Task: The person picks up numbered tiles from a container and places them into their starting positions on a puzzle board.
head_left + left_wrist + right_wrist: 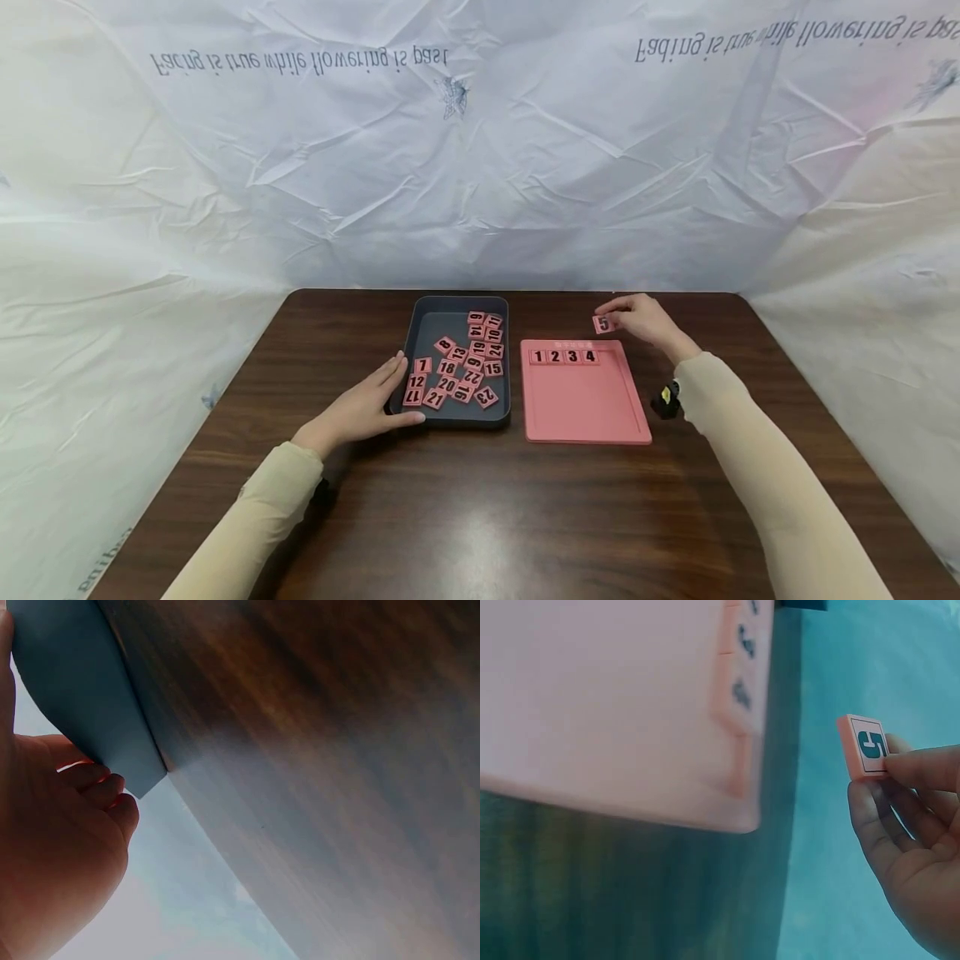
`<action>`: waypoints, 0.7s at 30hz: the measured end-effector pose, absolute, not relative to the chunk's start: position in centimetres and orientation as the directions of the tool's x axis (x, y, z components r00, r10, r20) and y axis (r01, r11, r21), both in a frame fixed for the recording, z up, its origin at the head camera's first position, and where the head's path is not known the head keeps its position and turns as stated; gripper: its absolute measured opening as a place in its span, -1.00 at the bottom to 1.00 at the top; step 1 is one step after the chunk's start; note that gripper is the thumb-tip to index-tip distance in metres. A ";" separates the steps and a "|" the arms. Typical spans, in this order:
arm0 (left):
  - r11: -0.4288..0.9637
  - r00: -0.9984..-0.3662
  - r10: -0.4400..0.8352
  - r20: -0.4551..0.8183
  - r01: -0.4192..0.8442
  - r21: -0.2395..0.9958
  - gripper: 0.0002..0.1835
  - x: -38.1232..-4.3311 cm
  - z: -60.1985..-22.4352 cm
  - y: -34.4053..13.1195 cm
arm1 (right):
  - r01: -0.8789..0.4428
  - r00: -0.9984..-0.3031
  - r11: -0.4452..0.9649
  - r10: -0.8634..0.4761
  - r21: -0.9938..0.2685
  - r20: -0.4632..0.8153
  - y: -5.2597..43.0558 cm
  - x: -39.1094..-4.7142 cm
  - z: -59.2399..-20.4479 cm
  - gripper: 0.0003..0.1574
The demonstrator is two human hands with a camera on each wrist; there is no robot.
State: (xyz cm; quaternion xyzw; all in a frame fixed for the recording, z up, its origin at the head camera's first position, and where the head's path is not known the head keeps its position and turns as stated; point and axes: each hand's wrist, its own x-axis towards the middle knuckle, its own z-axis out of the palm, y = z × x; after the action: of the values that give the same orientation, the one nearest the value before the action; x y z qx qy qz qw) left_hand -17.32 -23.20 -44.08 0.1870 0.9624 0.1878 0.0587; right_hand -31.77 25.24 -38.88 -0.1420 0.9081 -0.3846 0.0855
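Observation:
My right hand (643, 321) pinches a pink number tile marked 5 (603, 323) between thumb and fingers, just beyond the pink board (585, 408). In the right wrist view the tile (871, 748) is held up, apart from the board's corner. Tiles 1, 2, 3 and 4 (590, 357) stand in a row along the board's far edge. My left hand (363, 408) rests against the near left corner of a dark grey tray (450, 423), fingers along its left side and thumb at the near rim. In the left wrist view its fingers touch the tray wall (82, 690).
Several loose number tiles (447, 367) lie scattered in the tray, at various angles. Tray and board stand side by side on a brown wooden table (450, 508). White printed sheeting (480, 167) hangs around the table's far side and both sides.

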 end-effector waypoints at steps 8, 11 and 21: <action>0.858 -0.923 0.382 -0.057 0.331 0.393 0.29 -17.4 -44.4 -23.2 | -0.174 -0.952 0.712 -0.298 -0.680 -0.069 26.1 -30.7 -41.3 -0.61; 0.859 -0.923 0.380 -0.056 0.330 0.391 0.28 -17.4 -44.3 -23.2 | -0.163 -0.950 0.718 -0.298 -0.677 -0.088 26.4 -30.4 -42.0 -0.62; 0.863 -0.924 0.379 -0.046 0.335 0.379 0.28 -17.4 -44.1 -23.2 | -0.189 -0.950 0.763 -0.301 -0.619 -0.081 26.5 -30.0 -43.3 -0.63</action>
State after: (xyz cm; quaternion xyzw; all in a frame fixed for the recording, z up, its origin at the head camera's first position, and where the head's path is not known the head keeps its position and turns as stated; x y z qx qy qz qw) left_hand -17.38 -23.17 -44.12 0.1853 0.9633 0.1850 0.0597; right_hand -30.05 26.45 -43.28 -0.1309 0.9347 -0.3186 0.0882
